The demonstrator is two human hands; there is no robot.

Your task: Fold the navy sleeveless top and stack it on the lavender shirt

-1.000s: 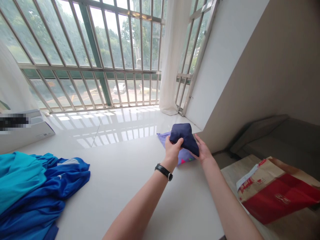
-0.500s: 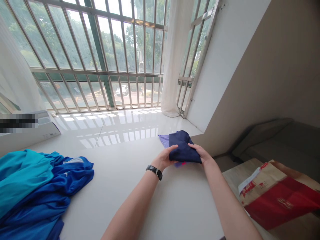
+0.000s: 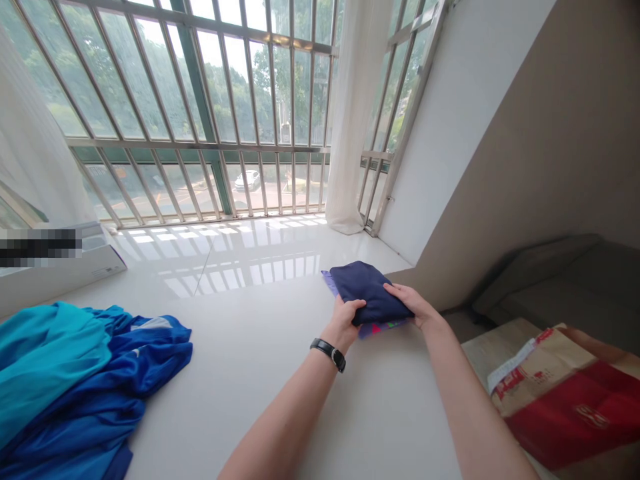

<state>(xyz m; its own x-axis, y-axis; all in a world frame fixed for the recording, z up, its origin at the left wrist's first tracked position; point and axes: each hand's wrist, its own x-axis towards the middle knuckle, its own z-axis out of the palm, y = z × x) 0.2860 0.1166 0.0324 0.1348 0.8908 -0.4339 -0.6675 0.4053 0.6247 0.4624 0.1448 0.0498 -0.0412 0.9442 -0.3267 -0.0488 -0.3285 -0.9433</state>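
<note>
A folded navy garment [image 3: 373,291] lies over a purple patterned cloth [image 3: 380,329] at the right end of the white ledge. At its near left edge, my left hand [image 3: 347,320] grips it with the thumb on top and the other fingers out of sight underneath. My right hand [image 3: 413,305] holds the right edge, fingers lying across the top. Only a lilac corner and a strip with pink and green marks show of the cloth below. I cannot tell what exact kind of garment the navy one is.
Heaped blue and turquoise clothes [image 3: 85,373] lie at the left. Behind them stands a white box [image 3: 103,260]. A barred window [image 3: 225,143] and white curtain [image 3: 347,133] rise at the back. A red and tan paper bag [image 3: 575,400] is at the right, below a slanting wall.
The navy garment now lies flatter and wider over the purple cloth. My left hand has shifted right along its near edge, and the right hand has moved slightly right. The view has shifted a little.
</note>
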